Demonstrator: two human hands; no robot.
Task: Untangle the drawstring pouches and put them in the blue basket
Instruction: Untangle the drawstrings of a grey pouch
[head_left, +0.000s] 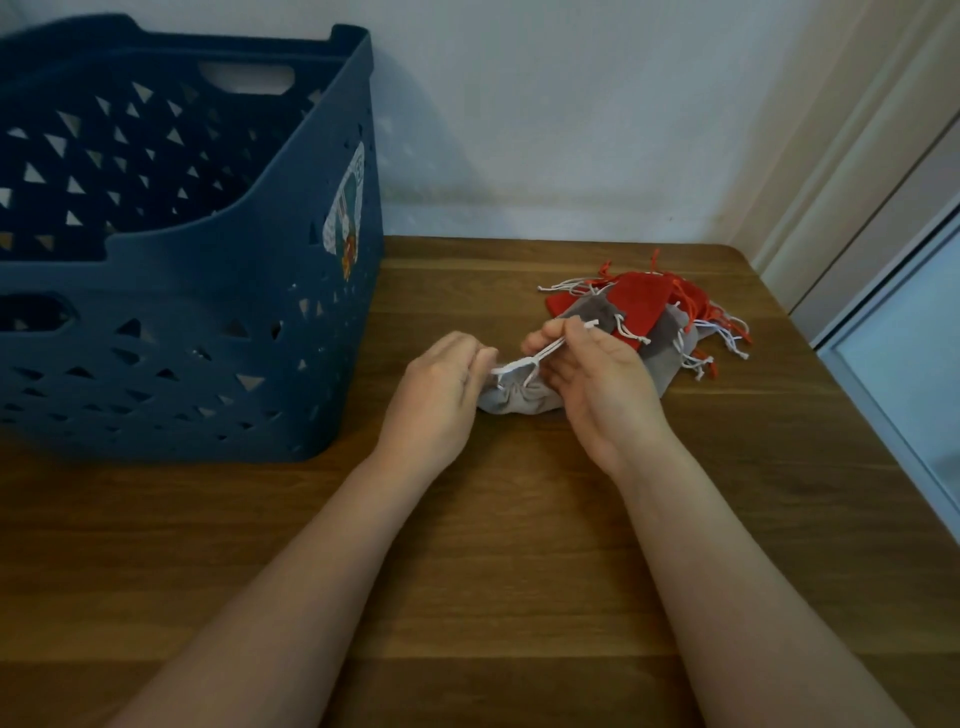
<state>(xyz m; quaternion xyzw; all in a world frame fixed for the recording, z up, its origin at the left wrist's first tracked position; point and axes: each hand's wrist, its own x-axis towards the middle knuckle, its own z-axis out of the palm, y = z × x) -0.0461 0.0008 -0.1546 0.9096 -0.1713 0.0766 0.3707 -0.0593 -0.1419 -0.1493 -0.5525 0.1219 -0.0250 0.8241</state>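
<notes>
Pinching white drawstring (540, 355) — both hands.

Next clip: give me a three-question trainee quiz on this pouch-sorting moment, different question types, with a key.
1. True or false: the right hand pinches a white drawstring.
2. What colour is the pouch between the hands? A red, B grey, C blue.
3. Fill in: the pile of pouches lies on the ___, right of the blue basket.

Key: 1 true. 2 B. 3 wooden table. The left hand grips the pouch's gathered mouth.
</notes>
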